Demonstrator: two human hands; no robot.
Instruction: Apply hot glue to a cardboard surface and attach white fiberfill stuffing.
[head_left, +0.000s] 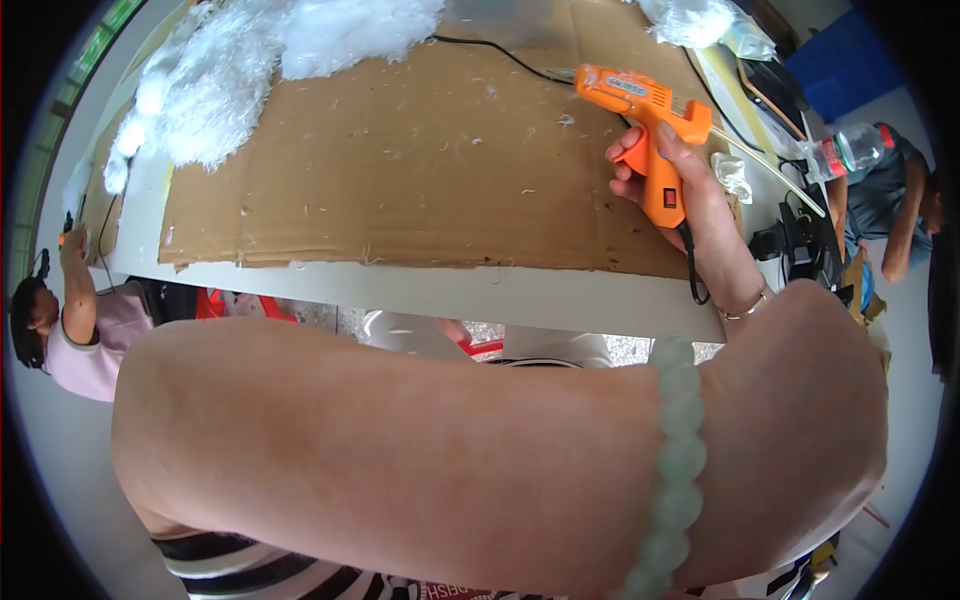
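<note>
My right hand (700, 220) is wrapped round the handle of an orange hot glue gun (625, 88), its fingers at the trigger. The nozzle points left over the cardboard, and a pale glue stick (790, 185) juts out of the back. A black cord hangs from the base of the handle. Across the lower view, very close, lies my left forearm (400, 450) with a pale green bead bracelet (678, 460) at the wrist. Past the bracelet shows my left hand (800, 420), whose fingers are hidden; it covers part of my right forearm.
A brown cardboard sheet (400, 190) covers most of the white table (560, 300). White fluffy fibre (215, 100) is heaped at far left. A clear bottle (850, 152), crumpled clear plastic (732, 178) and a black stand (797, 245) lie right. Other people (95, 335) are at both sides.
</note>
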